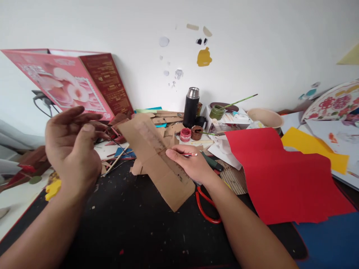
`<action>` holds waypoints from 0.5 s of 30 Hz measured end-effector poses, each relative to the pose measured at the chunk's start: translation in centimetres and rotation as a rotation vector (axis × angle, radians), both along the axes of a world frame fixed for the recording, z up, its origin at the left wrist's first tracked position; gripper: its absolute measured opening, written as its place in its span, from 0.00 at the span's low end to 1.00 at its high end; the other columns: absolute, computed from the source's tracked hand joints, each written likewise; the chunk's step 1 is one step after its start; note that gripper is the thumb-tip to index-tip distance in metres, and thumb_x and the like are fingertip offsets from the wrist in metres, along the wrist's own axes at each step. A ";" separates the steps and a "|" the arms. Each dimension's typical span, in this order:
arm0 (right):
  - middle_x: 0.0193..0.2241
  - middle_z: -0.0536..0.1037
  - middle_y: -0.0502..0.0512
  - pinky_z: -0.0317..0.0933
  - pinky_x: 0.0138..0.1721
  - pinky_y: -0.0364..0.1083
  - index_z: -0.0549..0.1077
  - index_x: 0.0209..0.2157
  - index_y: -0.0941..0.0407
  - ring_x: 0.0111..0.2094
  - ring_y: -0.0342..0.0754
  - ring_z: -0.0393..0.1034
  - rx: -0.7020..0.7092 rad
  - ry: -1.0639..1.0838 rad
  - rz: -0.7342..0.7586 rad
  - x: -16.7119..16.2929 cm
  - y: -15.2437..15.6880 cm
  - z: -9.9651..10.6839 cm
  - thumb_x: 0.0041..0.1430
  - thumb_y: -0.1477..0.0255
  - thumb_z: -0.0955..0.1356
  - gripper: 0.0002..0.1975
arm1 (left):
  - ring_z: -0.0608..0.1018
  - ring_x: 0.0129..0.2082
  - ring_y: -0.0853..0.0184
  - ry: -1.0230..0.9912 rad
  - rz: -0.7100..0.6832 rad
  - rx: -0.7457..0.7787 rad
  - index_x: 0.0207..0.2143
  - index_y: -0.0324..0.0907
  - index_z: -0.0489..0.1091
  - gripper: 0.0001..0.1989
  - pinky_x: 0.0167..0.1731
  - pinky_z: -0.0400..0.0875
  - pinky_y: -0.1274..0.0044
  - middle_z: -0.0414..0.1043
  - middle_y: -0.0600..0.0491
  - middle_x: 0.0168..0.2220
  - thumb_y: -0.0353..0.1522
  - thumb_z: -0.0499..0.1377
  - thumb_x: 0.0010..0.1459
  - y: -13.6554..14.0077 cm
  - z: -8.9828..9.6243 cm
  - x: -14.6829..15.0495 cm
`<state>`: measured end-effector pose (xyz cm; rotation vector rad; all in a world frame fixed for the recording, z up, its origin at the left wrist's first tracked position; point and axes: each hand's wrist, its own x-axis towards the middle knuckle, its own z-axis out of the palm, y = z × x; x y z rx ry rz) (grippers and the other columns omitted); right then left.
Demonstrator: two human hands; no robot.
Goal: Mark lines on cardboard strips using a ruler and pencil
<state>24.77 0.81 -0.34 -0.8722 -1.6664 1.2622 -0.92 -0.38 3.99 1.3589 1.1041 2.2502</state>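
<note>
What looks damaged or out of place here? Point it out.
The brown cardboard in the right hand looks damaged: a rough, dark-stained strip runs along its otherwise plain face. The red sheet has a ragged lower edge.

Black mat [134, 231] leaves passage left of the obstructing red-handled scissors [199, 206].

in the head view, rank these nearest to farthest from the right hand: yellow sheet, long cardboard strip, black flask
1. Long cardboard strip: touching the right hand, reaching out to its left.
2. Black flask: beyond the hand, near the wall.
3. Yellow sheet: far right, past the red sheet.
</note>
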 end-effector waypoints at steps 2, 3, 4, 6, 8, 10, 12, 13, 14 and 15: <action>0.27 0.74 0.47 0.57 0.35 0.45 0.79 0.29 0.53 0.31 0.47 0.66 0.026 -0.063 0.107 0.2 -0.2 0.2 0.71 0.55 0.73 0.20 | 0.82 0.42 0.67 0.081 -0.035 -0.022 0.55 0.40 0.75 0.25 0.43 0.76 0.75 0.83 0.50 0.49 0.33 0.76 0.57 -0.9 0.3 -0.2; 0.28 0.74 0.47 0.58 0.35 0.45 0.80 0.29 0.53 0.31 0.46 0.66 0.029 -0.090 0.158 0.3 -0.4 0.3 0.72 0.55 0.73 0.20 | 0.82 0.47 0.65 0.147 -0.063 -0.080 0.57 0.41 0.76 0.25 0.50 0.76 0.74 0.83 0.48 0.52 0.35 0.76 0.59 -1.5 0.3 -0.5; 0.28 0.75 0.47 0.58 0.34 0.44 0.80 0.30 0.53 0.31 0.46 0.67 0.024 -0.115 0.203 0.3 -0.6 0.4 0.72 0.55 0.73 0.20 | 0.82 0.52 0.61 0.249 -0.104 -0.176 0.59 0.43 0.76 0.25 0.56 0.76 0.71 0.82 0.47 0.56 0.38 0.75 0.63 -2.2 0.2 -0.8; 0.25 0.73 0.46 0.56 0.31 0.44 0.80 0.29 0.53 0.29 0.45 0.65 0.010 -0.179 0.265 0.1 -1.0 0.4 0.73 0.53 0.73 0.22 | 0.81 0.61 0.52 0.569 -0.205 -0.296 0.61 0.47 0.78 0.26 0.65 0.73 0.64 0.81 0.45 0.61 0.45 0.72 0.65 -3.6 -0.4 -1.7; 0.22 0.68 0.45 0.52 0.28 0.43 0.78 0.26 0.54 0.26 0.44 0.61 0.030 -0.258 0.283 -0.2 -1.3 0.2 0.73 0.55 0.73 0.24 | 0.78 0.66 0.44 0.851 -0.312 -0.336 0.63 0.53 0.79 0.30 0.69 0.71 0.55 0.80 0.45 0.64 0.50 0.73 0.61 -4.7 -1.5 -2.8; 0.20 0.66 0.44 0.48 0.27 0.44 0.77 0.23 0.54 0.24 0.43 0.58 0.111 -0.335 0.271 -0.5 -1.5 -0.2 0.73 0.60 0.75 0.23 | 0.72 0.72 0.39 1.127 -0.426 -0.378 0.71 0.58 0.72 0.42 0.72 0.66 0.48 0.74 0.46 0.71 0.52 0.76 0.57 -5.4 -3.0 -3.7; 0.20 0.69 0.45 0.47 0.28 0.45 0.78 0.23 0.55 0.25 0.43 0.59 0.213 -0.406 0.252 -0.7 -1.5 -0.8 0.72 0.65 0.77 0.21 | 0.70 0.75 0.40 1.337 -0.450 -0.362 0.78 0.60 0.62 0.46 0.75 0.61 0.46 0.68 0.46 0.75 0.52 0.73 0.62 -5.7 -4.7 -4.4; 0.20 0.72 0.46 0.47 0.28 0.45 0.80 0.23 0.54 0.25 0.44 0.60 0.256 -0.438 0.243 -0.9 -1.5 -1.1 0.72 0.65 0.77 0.21 | 0.71 0.75 0.41 1.393 -0.446 -0.316 0.79 0.61 0.59 0.45 0.75 0.60 0.47 0.69 0.46 0.75 0.51 0.71 0.65 -5.8 -5.6 -4.6; 0.21 0.75 0.48 0.47 0.29 0.46 0.81 0.24 0.54 0.26 0.44 0.62 0.286 -0.462 0.236 -0.9 -1.5 -1.4 0.72 0.64 0.77 0.20 | 0.72 0.74 0.42 1.428 -0.436 -0.277 0.80 0.61 0.57 0.44 0.75 0.61 0.49 0.69 0.47 0.75 0.50 0.69 0.68 -5.8 -6.4 -4.7; 0.22 0.77 0.49 0.47 0.30 0.46 0.83 0.26 0.54 0.26 0.45 0.65 0.309 -0.480 0.231 -1.0 -1.5 -1.6 0.74 0.62 0.76 0.20 | 0.73 0.73 0.44 1.453 -0.429 -0.265 0.80 0.62 0.55 0.42 0.75 0.63 0.51 0.70 0.47 0.75 0.48 0.67 0.70 -5.8 -7.1 -4.7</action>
